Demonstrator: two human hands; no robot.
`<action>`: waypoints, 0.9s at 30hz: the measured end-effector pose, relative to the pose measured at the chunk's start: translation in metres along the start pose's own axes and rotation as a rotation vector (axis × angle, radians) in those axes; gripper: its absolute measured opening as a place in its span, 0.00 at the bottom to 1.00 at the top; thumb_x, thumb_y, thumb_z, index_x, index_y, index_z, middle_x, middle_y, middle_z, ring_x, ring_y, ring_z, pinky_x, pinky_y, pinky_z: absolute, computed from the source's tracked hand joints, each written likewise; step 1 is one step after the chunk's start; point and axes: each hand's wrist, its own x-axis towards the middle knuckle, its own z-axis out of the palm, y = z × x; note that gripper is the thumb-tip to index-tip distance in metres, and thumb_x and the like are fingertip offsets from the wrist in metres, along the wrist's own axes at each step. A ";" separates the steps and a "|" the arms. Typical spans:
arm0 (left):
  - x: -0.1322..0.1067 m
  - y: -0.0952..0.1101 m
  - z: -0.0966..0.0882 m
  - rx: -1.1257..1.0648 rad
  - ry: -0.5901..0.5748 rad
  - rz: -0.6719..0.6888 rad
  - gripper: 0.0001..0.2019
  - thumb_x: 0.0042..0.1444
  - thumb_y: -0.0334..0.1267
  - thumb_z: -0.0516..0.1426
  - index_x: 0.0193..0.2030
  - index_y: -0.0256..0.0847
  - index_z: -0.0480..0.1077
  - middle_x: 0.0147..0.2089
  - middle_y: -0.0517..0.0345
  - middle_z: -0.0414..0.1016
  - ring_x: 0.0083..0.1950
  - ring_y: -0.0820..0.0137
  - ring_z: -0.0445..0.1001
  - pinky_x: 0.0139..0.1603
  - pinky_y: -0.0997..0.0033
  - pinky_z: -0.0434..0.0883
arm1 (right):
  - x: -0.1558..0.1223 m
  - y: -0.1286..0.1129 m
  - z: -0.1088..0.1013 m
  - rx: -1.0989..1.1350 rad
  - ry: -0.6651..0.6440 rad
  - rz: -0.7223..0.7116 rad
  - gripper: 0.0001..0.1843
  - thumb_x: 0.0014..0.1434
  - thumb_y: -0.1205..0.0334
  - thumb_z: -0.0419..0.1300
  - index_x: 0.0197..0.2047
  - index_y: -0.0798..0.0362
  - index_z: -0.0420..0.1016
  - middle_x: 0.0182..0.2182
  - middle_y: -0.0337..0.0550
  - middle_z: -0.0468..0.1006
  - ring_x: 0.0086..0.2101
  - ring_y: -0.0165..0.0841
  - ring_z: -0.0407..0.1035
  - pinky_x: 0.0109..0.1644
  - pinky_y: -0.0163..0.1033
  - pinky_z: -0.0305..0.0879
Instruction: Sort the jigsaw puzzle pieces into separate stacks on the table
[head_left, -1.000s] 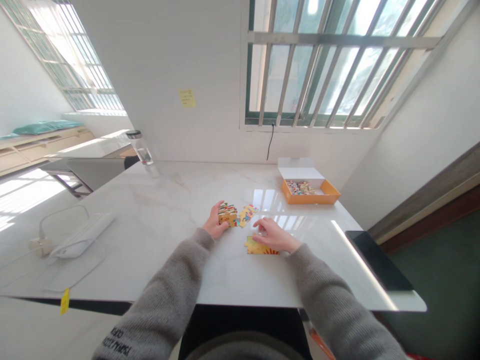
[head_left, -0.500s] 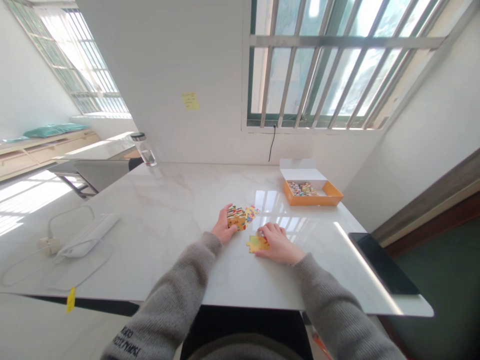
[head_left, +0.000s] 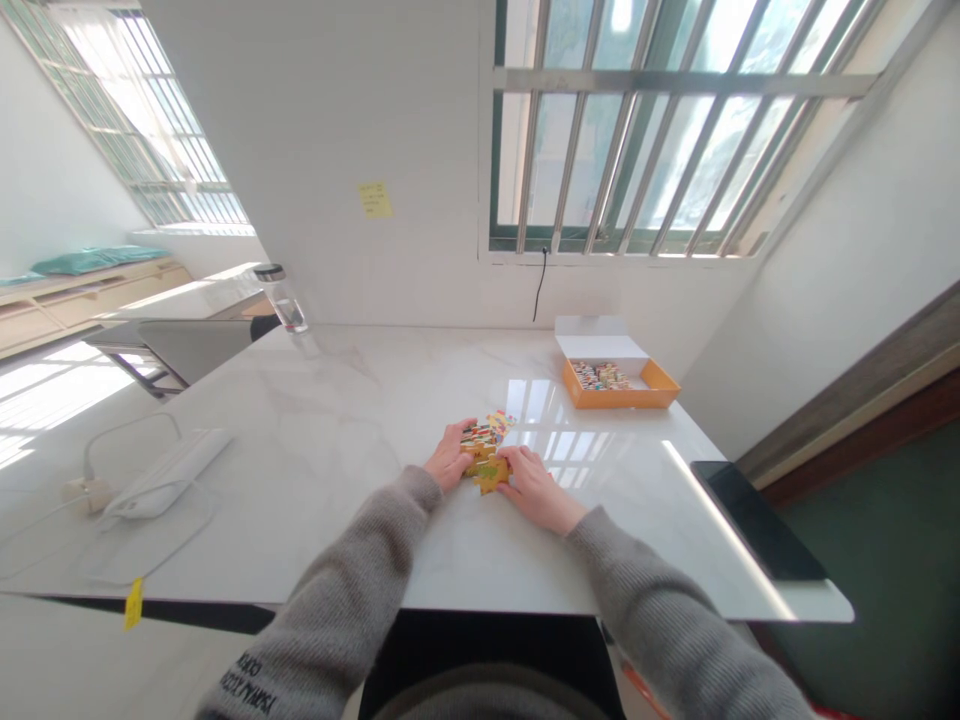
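Note:
My left hand [head_left: 450, 456] grips the left side of a multicoloured jigsaw section [head_left: 480, 440] lying on the white marble table [head_left: 315, 420]. My right hand [head_left: 536, 477] rests on a yellow jigsaw section [head_left: 490, 475] and presses it against the multicoloured one. Both hands nearly meet around the pieces, and my fingers hide parts of them. A further colourful jigsaw piece [head_left: 500, 424] lies just beyond, touching the far edge of the multicoloured section.
An open orange box [head_left: 619, 397] holding several puzzle pieces stands at the back right of the table. A glass bottle [head_left: 285, 300] stands at the far corner. A white power adapter [head_left: 165, 473] with a cable lies at the left, and a black tablet [head_left: 757, 520] lies at the right edge.
My right hand has slid the yellow section left and forward against the multicoloured section. My left hand has shifted slightly right, and my hands are now closer together.

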 end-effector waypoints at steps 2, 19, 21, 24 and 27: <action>-0.001 -0.001 0.001 0.049 -0.022 0.006 0.33 0.54 0.37 0.55 0.68 0.42 0.54 0.61 0.46 0.62 0.64 0.54 0.65 0.69 0.46 0.60 | 0.004 0.002 0.007 -0.038 0.044 0.013 0.17 0.61 0.69 0.60 0.52 0.52 0.62 0.45 0.50 0.74 0.45 0.42 0.67 0.51 0.49 0.63; -0.012 0.018 -0.007 0.070 0.058 0.076 0.39 0.44 0.31 0.63 0.65 0.46 0.59 0.58 0.46 0.67 0.58 0.50 0.69 0.65 0.38 0.61 | -0.045 0.043 -0.052 -0.127 -0.035 0.254 0.17 0.60 0.52 0.62 0.49 0.51 0.73 0.41 0.47 0.73 0.45 0.42 0.67 0.52 0.48 0.63; -0.013 0.020 -0.006 0.060 0.058 0.071 0.39 0.44 0.31 0.62 0.66 0.46 0.59 0.58 0.46 0.68 0.58 0.50 0.69 0.64 0.39 0.62 | -0.051 0.036 -0.050 -0.137 -0.075 0.253 0.22 0.55 0.50 0.67 0.50 0.49 0.72 0.45 0.48 0.72 0.49 0.44 0.65 0.54 0.51 0.62; -0.014 0.023 -0.004 0.077 0.061 0.064 0.38 0.44 0.31 0.61 0.66 0.44 0.59 0.58 0.46 0.68 0.58 0.50 0.69 0.65 0.39 0.61 | -0.054 0.030 -0.046 -0.040 -0.091 0.250 0.23 0.51 0.54 0.70 0.47 0.50 0.69 0.46 0.47 0.71 0.48 0.42 0.65 0.55 0.50 0.63; -0.015 0.027 -0.001 0.116 0.045 0.076 0.39 0.45 0.31 0.59 0.67 0.44 0.58 0.59 0.46 0.67 0.60 0.50 0.69 0.66 0.40 0.59 | -0.051 0.024 -0.040 0.161 -0.077 0.245 0.22 0.54 0.60 0.66 0.49 0.49 0.63 0.43 0.44 0.72 0.42 0.37 0.68 0.49 0.44 0.66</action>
